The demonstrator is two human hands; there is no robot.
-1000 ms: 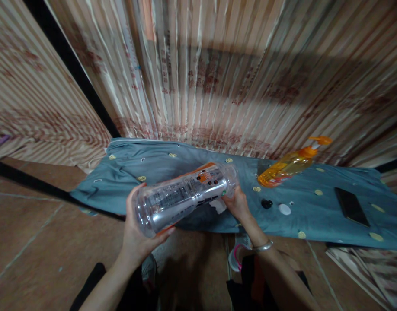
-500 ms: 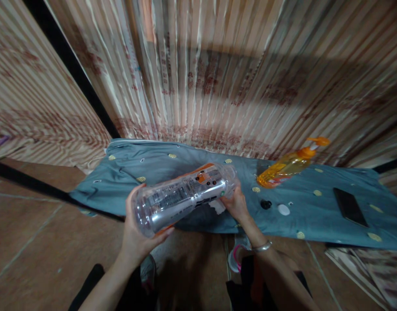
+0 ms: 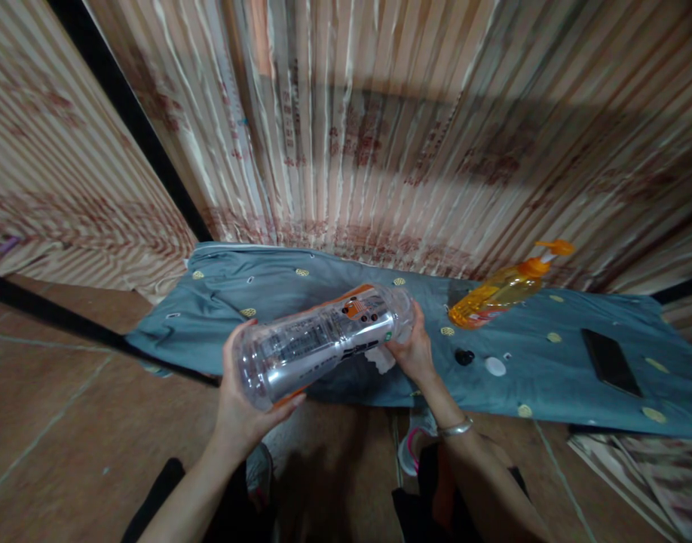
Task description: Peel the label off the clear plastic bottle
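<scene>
A large clear plastic bottle (image 3: 323, 343) with an orange and silver label lies tilted between my hands, above the blue cloth. My left hand (image 3: 245, 407) wraps around its near-left end, thumb along the underside. At the other end, my right hand (image 3: 414, 348) grips the bottle, with a silver bracelet on that wrist. Some crumpled white tissue (image 3: 381, 360) shows below the bottle beside my right hand; whether the fingers hold it I cannot tell.
Blue cloth with yellow pineapple prints (image 3: 538, 385) covers a low bench. An orange pump bottle (image 3: 493, 296) stands on it, near a small black item (image 3: 464, 356), a white disc (image 3: 495, 366) and a dark phone (image 3: 610, 362). A striped curtain (image 3: 368, 166) hangs behind, beside a black pole (image 3: 136, 128).
Almost nothing differs. Both hands keep their hold on the clear bottle; the view shifts very slightly.
</scene>
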